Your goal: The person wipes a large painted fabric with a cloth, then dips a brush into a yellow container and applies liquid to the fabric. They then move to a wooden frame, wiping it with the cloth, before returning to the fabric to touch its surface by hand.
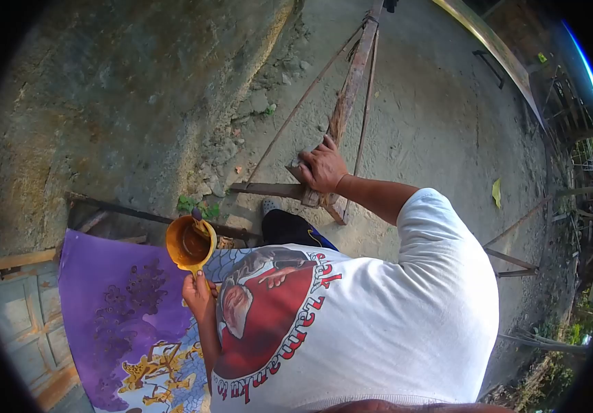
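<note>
My left hand (200,294) is closed around the short handle of a yellow plastic dipper (179,263), low at the left. Brown liquid lies inside, and a stick-like tool (201,227) with a dark rounded end leans in the cup; its kind I cannot make out. Right beside the dipper is a painted purple cloth (90,296), with dark plant shapes, yellow figures and a blue-grey scale pattern. Farther forward, my right hand (322,168) rests with bent fingers over the lower part of a wooden stand (346,110), gripping the wood near its crosspiece.
A rough, stained wall (124,89) rises at the left, with rubble (224,155) along its foot. A dark rail (128,210) runs behind the cloth. My shoe (269,206) shows on the dirt ground (427,124). Another wooden frame (516,263) stands at the right.
</note>
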{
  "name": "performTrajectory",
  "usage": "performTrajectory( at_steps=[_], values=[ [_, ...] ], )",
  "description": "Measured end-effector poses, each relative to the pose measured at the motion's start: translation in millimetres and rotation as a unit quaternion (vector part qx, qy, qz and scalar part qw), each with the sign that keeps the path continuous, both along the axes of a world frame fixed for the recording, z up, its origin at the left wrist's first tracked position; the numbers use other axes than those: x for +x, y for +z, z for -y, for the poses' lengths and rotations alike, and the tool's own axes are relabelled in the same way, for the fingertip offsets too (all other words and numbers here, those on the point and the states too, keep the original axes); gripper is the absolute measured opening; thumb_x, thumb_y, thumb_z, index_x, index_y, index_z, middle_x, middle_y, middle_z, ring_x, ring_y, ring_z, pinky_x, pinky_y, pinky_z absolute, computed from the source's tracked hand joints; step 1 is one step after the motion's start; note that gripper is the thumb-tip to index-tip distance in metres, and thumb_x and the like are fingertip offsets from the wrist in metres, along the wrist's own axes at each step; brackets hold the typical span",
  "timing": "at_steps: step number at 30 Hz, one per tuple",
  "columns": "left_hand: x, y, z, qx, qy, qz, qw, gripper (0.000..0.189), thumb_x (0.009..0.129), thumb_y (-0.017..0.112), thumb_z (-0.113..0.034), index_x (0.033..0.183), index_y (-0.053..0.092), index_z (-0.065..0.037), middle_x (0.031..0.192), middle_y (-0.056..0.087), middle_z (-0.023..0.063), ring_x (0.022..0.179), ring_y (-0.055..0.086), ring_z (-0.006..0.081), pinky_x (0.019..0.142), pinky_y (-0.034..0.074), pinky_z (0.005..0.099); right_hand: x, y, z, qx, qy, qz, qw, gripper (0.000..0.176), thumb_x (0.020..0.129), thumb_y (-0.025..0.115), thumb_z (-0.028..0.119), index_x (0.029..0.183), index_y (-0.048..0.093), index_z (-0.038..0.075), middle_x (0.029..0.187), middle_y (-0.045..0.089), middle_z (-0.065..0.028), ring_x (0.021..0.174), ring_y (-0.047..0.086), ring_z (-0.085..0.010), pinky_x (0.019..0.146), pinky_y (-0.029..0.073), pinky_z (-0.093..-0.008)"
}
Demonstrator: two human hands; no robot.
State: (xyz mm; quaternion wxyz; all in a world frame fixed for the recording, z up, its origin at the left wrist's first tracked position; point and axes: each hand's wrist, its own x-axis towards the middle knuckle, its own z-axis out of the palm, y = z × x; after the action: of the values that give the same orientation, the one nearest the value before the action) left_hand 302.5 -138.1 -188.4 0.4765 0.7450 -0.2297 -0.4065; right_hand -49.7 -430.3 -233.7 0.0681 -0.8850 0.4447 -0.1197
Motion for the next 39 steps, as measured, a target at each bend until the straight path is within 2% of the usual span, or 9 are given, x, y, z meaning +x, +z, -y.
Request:
performTrajectory(
  at_steps=[4,11,15,18,25,27,33,37,39],
  values=[
    [22.2,-6.8,71.1,-0.032,-0.106,0.08,0.991,0.023,0.101,0.056,-0.023,0.089,0.054,-0.004,0.061,0.053,0.0023,0.046,0.047,0.0084,0.044,0.037,0.0229,3.1,21.5,5.7,0.041,-0.01,-0.025,0.999,0.027,0.089,0.057,0.033,0.098,0.063,0.008,0.082,0.065,-0.0104,0.098,0.06,-0.0308,0.117,0.02,-0.0574],
    [39.5,-13.3,175.2,-0.023,-0.139,-0.032,0.99,0.022,0.102,0.053,-0.023,0.089,0.052,-0.005,0.06,0.051,0.0016,0.043,0.045,0.0072,0.04,0.036,0.0225,3.2,29.4,12.0,0.101,-0.017,-0.036,0.994,0.027,0.09,0.057,0.031,0.102,0.06,0.006,0.084,0.062,-0.0096,0.098,0.059,-0.0297,0.118,0.017,-0.0589],
    [38.1,-15.7,216.1,-0.008,-0.108,-0.082,0.991,0.022,0.103,0.053,-0.023,0.089,0.05,-0.006,0.061,0.051,0.0022,0.043,0.045,0.0074,0.04,0.036,0.0218,-2.9,21.2,14.4,0.121,-0.003,-0.002,0.993,0.026,0.093,0.057,0.03,0.102,0.058,0.006,0.084,0.06,-0.0086,0.097,0.058,-0.029,0.118,0.016,-0.0599],
    [34.6,-11.2,227.5,-0.001,-0.104,-0.069,0.992,0.023,0.103,0.053,-0.024,0.089,0.049,-0.007,0.061,0.051,0.0028,0.043,0.045,0.0078,0.04,0.037,0.0222,-7.9,18.9,16.9,0.14,0.008,0.01,0.99,0.035,0.092,0.056,0.033,0.114,0.058,0.006,0.087,0.06,-0.008,0.098,0.058,-0.0285,0.118,0.015,-0.0609],
    [32.1,9.5,255.6,0.019,-0.141,-0.054,0.988,0.025,0.103,0.052,-0.027,0.088,0.049,-0.008,0.061,0.052,0.004,0.041,0.045,0.0094,0.038,0.038,0.0241,-13.0,25.4,12.2,0.123,0.002,0.038,0.992,0.031,0.091,0.058,0.033,0.109,0.06,0.007,0.081,0.059,-0.0077,0.093,0.058,-0.0281,0.118,0.018,-0.0603],
    [33.6,9.4,265.7,0.013,-0.159,-0.046,0.986,0.026,0.103,0.052,-0.027,0.087,0.048,-0.007,0.061,0.052,0.0041,0.041,0.045,0.0095,0.038,0.039,0.0243,-13.9,23.9,9.6,0.104,-0.002,0.068,0.992,0.024,0.088,0.061,0.03,0.095,0.06,0.007,0.079,0.059,-0.008,0.09,0.059,-0.0281,0.118,0.019,-0.0593],
    [22.5,16.9,305.4,0.014,-0.185,-0.031,0.982,0.028,0.104,0.048,-0.026,0.084,0.048,-0.007,0.06,0.051,0.0044,0.041,0.045,0.0109,0.038,0.039,0.0249,-14.3,25.3,10.6,0.088,-0.007,0.075,0.993,0.024,0.086,0.062,0.03,0.091,0.061,0.006,0.076,0.061,-0.0085,0.089,0.06,-0.0276,0.117,0.023,-0.0572],
    [29.6,34.0,328.4,-0.012,-0.191,-0.046,0.98,0.028,0.103,0.054,-0.029,0.086,0.052,-0.007,0.064,0.054,0.0033,0.046,0.048,0.0092,0.042,0.041,0.0241,-3.8,26.6,13.6,0.082,-0.03,0.05,0.995,0.022,0.085,0.062,0.029,0.091,0.061,0.008,0.076,0.06,-0.0089,0.09,0.059,-0.0284,0.117,0.023,-0.0553],
    [32.4,45.3,341.2,0.004,-0.185,-0.008,0.983,0.027,0.102,0.056,-0.029,0.086,0.053,-0.008,0.064,0.055,0.0021,0.046,0.048,0.0083,0.042,0.041,0.0234,-1.9,20.2,10.9,0.091,-0.017,0.054,0.994,0.025,0.085,0.062,0.03,0.094,0.063,0.007,0.076,0.06,-0.0089,0.091,0.059,-0.0281,0.117,0.023,-0.0551]
  ],
)
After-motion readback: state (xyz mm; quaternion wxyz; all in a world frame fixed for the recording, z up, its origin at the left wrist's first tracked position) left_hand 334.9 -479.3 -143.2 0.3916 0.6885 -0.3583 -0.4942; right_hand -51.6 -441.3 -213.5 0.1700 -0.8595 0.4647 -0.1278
